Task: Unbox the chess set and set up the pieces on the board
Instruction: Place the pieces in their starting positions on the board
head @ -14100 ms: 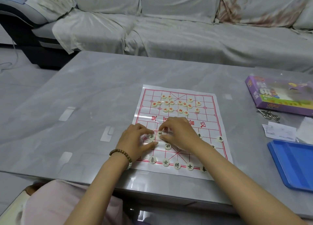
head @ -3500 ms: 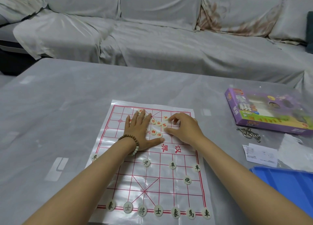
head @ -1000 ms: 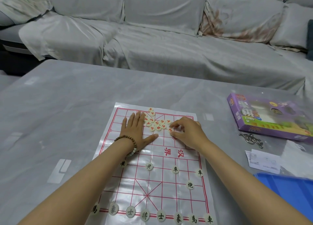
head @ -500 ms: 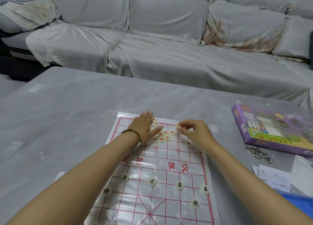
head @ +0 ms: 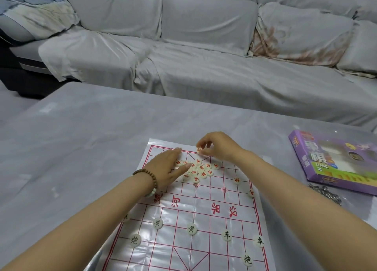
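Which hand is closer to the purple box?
Right. The right hand pinches a red piece at the far edge of the board, left of the purple box; the left hand lies farther left, beside the red pile.

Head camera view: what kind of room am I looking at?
Probably a home living room: a long sofa under loose grey covers stands behind a grey table, with a chess board laid out on it.

Grey sofa point(head: 204, 22) wearing wrinkled sheets point(head: 91, 52) along the back, stained cushion point(head: 302, 32) leaning at right, glossy grey table point(head: 81, 138) reflecting light
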Motion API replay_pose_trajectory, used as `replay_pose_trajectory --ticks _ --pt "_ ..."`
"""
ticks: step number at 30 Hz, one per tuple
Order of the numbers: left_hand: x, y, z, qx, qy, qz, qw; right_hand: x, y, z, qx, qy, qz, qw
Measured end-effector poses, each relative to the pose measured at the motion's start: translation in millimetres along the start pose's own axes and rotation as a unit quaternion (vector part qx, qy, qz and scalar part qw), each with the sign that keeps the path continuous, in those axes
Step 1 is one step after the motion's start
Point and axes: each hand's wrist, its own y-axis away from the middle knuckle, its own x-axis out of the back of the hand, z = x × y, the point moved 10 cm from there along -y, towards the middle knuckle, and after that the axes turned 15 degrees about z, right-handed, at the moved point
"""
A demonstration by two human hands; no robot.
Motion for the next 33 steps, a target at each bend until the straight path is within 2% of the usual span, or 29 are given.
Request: replay_pose_trajectory --ticks 3,7,12,23,26,30,33 --pt "-2.2 1.8 -5.3 0.011 0.003 -0.003 1.000 -8.5 1.5 3.0 -0.003 0.003 -0.020 1.000" --pt "-0.6 1.7 -5.8 0.022 0.015 0.005 1.000 -3.3 2.6 16.1 -0.061 -0.064 0.032 0.996" --pt "-1.3 2.3 -6.6 0.019 0.012 -0.003 1.000 -9.6 8.4 25.2 -0.104 -0.097 0.043 0.989" --pt "5.2 3.1 0.2 0.024 0.022 -0.009 0.999 -2.5 9.3 25.2 -0.131 -0.117 0.085 0.981" --pt "5.8 5.6 -1.1 0.035 0.036 -0.007 0.999 9.2 18.6 14.9 -0.084 -0.096 0.085 0.988" --pt "1.8 11.2 -0.6 0.018 0.007 -0.007 1.000 -5.1 46.6 -2.6 0.032 0.033 -0.005 0.999" --pt "1.3 13.6 2.2 0.005 -0.014 0.003 1.000 -7.0 59.6 -7.5 0.077 0.090 -0.003 0.993"
